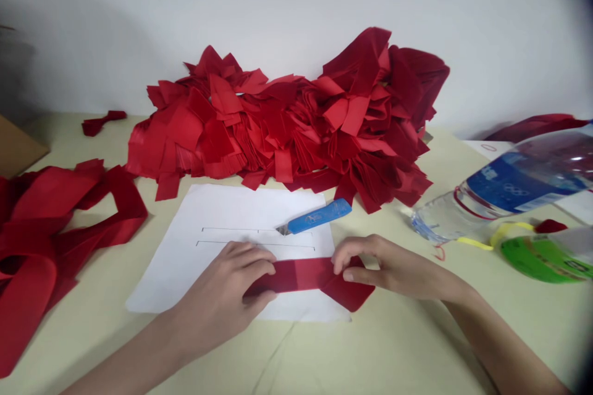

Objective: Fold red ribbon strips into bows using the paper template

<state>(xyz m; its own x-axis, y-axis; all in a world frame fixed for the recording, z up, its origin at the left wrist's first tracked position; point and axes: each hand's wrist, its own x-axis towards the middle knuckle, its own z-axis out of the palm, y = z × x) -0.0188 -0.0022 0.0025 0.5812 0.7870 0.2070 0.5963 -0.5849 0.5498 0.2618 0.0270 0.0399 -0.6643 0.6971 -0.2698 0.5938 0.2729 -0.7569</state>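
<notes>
A red ribbon strip (pixel 301 275) lies across the lower part of a white sheet of paper (pixel 162 278), its right end folded over at an angle. My left hand (pixel 231 284) grips the strip's left end between thumb and fingers. At the folded right end, my right hand (pixel 370 265) has its thumb and fingers curled on the ribbon. Just above the strip, a blue utility knife (pixel 317 217) rests on the paper, its tip pointing left. Two thin ruled lines with end ticks are drawn on the sheet, partly covered by the knife.
A large heap of cut red ribbon pieces (pixel 278 129) stands against the wall behind the paper. Long red ribbon (pixel 32 222) is looped at left, near a cardboard box (pixel 18 148). To the right lie a clear bottle with a blue label (pixel 523 176) and a green-labelled item (pixel 546 256).
</notes>
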